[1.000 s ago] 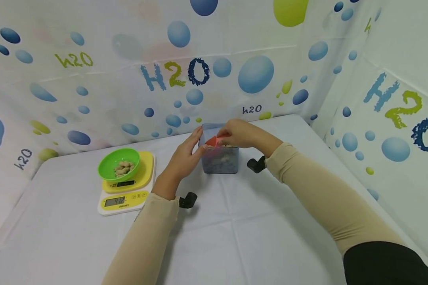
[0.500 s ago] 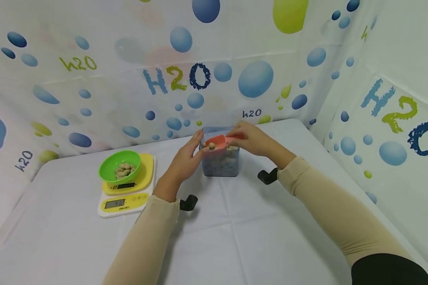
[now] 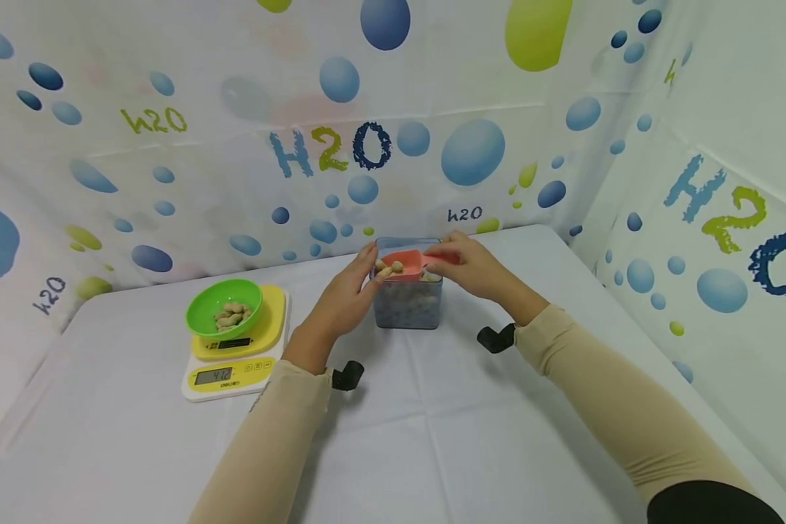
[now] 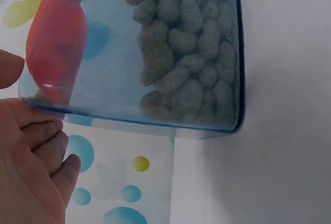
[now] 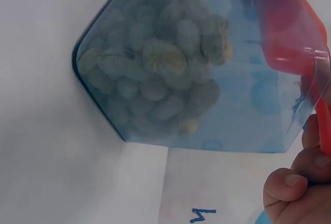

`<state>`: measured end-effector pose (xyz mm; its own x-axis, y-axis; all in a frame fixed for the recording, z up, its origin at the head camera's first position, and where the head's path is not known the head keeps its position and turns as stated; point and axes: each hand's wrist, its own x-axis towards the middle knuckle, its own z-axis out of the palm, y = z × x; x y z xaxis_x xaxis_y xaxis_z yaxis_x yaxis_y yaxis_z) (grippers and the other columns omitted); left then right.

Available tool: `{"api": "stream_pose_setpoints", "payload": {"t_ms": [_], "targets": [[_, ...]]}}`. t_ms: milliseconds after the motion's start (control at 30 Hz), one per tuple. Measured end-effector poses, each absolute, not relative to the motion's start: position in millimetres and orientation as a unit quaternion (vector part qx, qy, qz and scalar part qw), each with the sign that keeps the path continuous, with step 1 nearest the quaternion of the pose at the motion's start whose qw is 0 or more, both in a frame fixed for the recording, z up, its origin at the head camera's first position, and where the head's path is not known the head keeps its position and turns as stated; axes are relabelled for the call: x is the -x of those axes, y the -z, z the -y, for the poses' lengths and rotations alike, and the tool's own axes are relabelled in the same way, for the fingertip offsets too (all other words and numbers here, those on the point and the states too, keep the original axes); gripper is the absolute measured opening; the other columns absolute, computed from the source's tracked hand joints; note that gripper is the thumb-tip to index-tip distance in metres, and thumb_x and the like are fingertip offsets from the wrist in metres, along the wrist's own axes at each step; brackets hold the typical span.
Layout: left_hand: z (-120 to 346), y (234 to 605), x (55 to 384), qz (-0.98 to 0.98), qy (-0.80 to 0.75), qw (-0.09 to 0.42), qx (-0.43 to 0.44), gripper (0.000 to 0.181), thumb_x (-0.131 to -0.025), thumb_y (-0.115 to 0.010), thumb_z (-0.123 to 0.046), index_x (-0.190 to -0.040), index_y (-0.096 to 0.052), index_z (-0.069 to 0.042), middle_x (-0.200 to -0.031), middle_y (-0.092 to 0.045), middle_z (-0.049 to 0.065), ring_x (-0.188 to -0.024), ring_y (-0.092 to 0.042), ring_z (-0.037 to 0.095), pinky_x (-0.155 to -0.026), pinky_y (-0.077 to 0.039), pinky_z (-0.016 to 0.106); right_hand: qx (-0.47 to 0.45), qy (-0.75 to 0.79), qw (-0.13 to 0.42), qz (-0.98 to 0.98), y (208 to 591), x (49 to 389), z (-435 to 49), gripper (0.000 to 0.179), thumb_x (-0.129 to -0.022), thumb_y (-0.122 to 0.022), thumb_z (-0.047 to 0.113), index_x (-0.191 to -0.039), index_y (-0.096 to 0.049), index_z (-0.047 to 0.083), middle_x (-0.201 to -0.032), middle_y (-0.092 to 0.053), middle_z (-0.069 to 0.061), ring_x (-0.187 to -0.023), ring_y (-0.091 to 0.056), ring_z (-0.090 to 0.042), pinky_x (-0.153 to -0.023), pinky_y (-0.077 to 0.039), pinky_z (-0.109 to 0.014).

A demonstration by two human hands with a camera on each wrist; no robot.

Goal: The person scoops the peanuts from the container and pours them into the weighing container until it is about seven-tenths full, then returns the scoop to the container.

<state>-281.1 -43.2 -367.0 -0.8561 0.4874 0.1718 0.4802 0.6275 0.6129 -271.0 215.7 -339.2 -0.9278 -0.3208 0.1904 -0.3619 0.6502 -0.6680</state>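
Head view first: I see my right hand [image 3: 474, 269] pinching the handle of a red scoop [image 3: 402, 263], which sits level at the mouth of the clear blue container [image 3: 409, 302] with a few peanuts [image 3: 386, 268] lying in its bowl. My left hand [image 3: 343, 298] rests against the container's left wall, fingers straight and close together — pressing flat, not curled round it. The container stands upright on the white table [image 3: 432, 437], near the middle toward the back wall, roughly half full of peanuts in their shells.

Left wrist view shows the same wall close up — the scoop [image 4: 54, 48] reads red through the plastic and the nut pile [image 4: 189, 53] sits against the bottom. In the right wrist view, my fingertips [image 5: 289, 188] curl by the scoop handle [image 5: 323, 125] at the frame's edge.

Well apart to the left, a green bowl [image 3: 225, 306] holding some peanuts sits on a yellow scale [image 3: 232, 356] with its display lit.
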Motion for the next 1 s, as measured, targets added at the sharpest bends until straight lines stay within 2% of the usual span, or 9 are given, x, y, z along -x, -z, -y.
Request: {"api": "stream_pose_setpoints", "payload": {"t_ms": [400,700,1000], "targets": [[42.5,366.5,280.6,-0.91,-0.317,0.007,-0.266,0.063,-0.105,-0.031,-0.045,-0.159,-0.014,-0.018,-0.166,-0.009,-0.007,-0.153,-0.011,0.016,-0.123,-0.017,0.046,-0.169,-0.399,0.021,0.901,344.1,270.9,-224.4,0.039,-0.096,-0.064,0.034,-0.13,-0.066,0.015,-0.107,-0.053,-0.004,-0.098,-0.048,-0.022,-0.077,-0.045,-0.035],[40.5,363.8,280.2,-0.919,-0.285,0.002,-0.27,0.063,-0.105,-0.03,-0.043,-0.159,-0.013,-0.015,-0.167,-0.008,-0.001,-0.153,-0.012,0.019,-0.123,-0.019,0.046,-0.17,-0.42,0.032,0.891,347.0,271.4,-228.9,0.038,-0.095,-0.065,0.032,-0.128,-0.066,0.012,-0.108,-0.056,-0.006,-0.094,-0.049,-0.023,-0.076,-0.045,-0.035],[40.1,360.6,275.2,-0.932,-0.262,0.004,-0.249,0.064,-0.104,-0.027,-0.047,-0.159,-0.012,-0.018,-0.167,-0.006,-0.006,-0.152,-0.014,0.019,-0.122,-0.022,0.046,-0.166,-0.427,0.027,0.889,348.5,270.3,-220.0,0.038,-0.095,-0.065,0.035,-0.128,-0.067,0.014,-0.105,-0.055,-0.004,-0.092,-0.05,-0.023,-0.072,-0.046,-0.034]]}}
